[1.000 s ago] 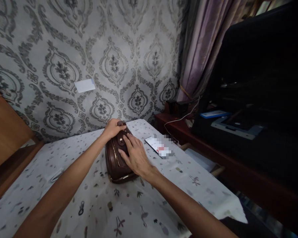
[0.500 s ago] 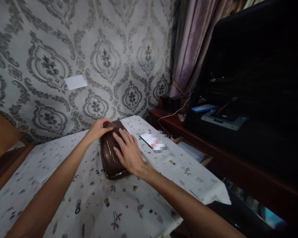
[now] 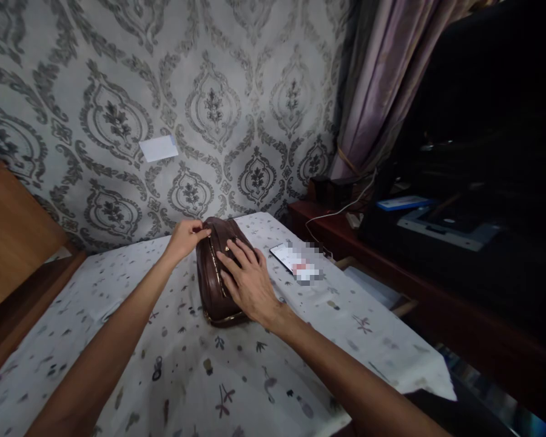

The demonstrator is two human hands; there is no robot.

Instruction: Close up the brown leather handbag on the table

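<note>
Head view: nearest, below both hands, the patterned tablecloth spreads under the forearms, which come in from either lower corner so that the hands meet the work from two sides. The right hand lies spread over the top of the brown bag, fingers apart and fairly flat, grasping nothing; the wide spread probably serves to press the bag against the table so that it does not slide or twist. The bag rests on the cloth, under the right palm and just right of the left fingertips, its long side running away from the person. That lie seems to suit a pull along the gold zip, which passes between the two hands. At the zip's far end, the left hand has thumb and forefinger brought narrow at the bag's edge, likely for a fine pinch, but whether a zip pull sits between them I cannot tell. Just right of the right hand, the phone lies screen up, apart from the bag, perhaps for easy viewing. Farther right of the grip runs a white cable; beyond both hands stands the patterned wall.
</note>
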